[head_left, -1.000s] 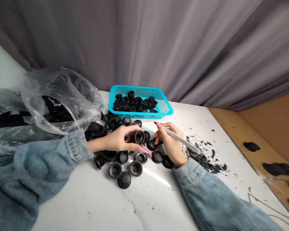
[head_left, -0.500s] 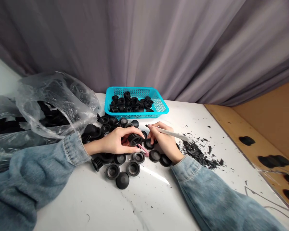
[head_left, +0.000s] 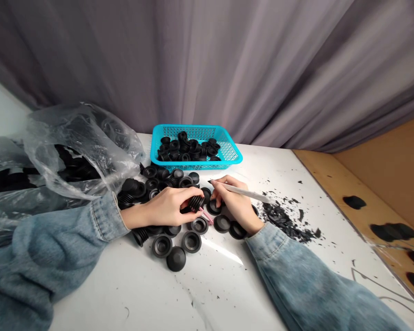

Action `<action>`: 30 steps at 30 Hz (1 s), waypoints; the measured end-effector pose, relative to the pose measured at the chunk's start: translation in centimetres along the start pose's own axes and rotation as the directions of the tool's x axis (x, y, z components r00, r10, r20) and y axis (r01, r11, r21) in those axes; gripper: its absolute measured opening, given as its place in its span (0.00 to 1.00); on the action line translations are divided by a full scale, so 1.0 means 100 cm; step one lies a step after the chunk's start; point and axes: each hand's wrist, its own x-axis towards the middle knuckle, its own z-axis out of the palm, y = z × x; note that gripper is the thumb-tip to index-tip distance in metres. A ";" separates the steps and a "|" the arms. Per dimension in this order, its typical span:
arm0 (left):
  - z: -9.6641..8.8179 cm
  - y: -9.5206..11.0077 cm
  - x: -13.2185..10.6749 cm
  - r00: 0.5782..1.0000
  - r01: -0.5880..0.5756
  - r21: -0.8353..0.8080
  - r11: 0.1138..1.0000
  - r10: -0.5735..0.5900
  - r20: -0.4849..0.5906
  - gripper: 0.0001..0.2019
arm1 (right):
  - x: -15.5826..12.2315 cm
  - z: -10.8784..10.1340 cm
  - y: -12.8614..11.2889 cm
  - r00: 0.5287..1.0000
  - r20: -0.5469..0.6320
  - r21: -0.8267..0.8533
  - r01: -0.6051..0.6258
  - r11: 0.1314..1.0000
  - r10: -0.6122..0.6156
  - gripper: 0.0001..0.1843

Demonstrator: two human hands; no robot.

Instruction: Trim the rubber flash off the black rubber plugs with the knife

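Note:
My left hand (head_left: 170,206) is closed round a black ribbed rubber boot (head_left: 195,202), held on its side just above the white table (head_left: 227,285). My right hand (head_left: 232,202) grips a thin white knife-like tool (head_left: 251,193) like a pen, its handle pointing right, fingertips close to the boot. A small pink stick (head_left: 206,215) lies under the boot. Several loose black rubber caps (head_left: 192,241) lie on the table below and between both hands.
A turquoise basket (head_left: 232,151) with several black boots stands behind the hands. A clear plastic bag (head_left: 76,147) full of black parts lies at the left. Black rubber trimmings (head_left: 286,223) are scattered to the right. A wooden board (head_left: 372,207) borders the table's right side.
My left hand has turned the boot from open end facing me to lying on its side and lowered it. My right hand has stayed beside it with the tool.

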 end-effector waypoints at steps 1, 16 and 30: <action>0.001 0.000 0.000 1.000 0.020 0.022 1.000 -0.020 -0.004 0.12 | 0.000 0.000 0.000 1.000 0.000 -0.005 0.003 1.000 -0.003 0.15; 0.000 0.008 -0.003 0.989 0.116 0.005 0.993 -0.115 -0.089 0.13 | -0.003 0.004 0.008 0.964 -0.012 -0.328 0.246 0.912 -0.264 0.12; -0.102 -0.019 0.063 0.893 0.449 0.497 0.743 -0.374 -0.249 0.24 | -0.038 -0.035 -0.016 0.365 0.242 -0.722 0.687 0.085 -0.899 0.08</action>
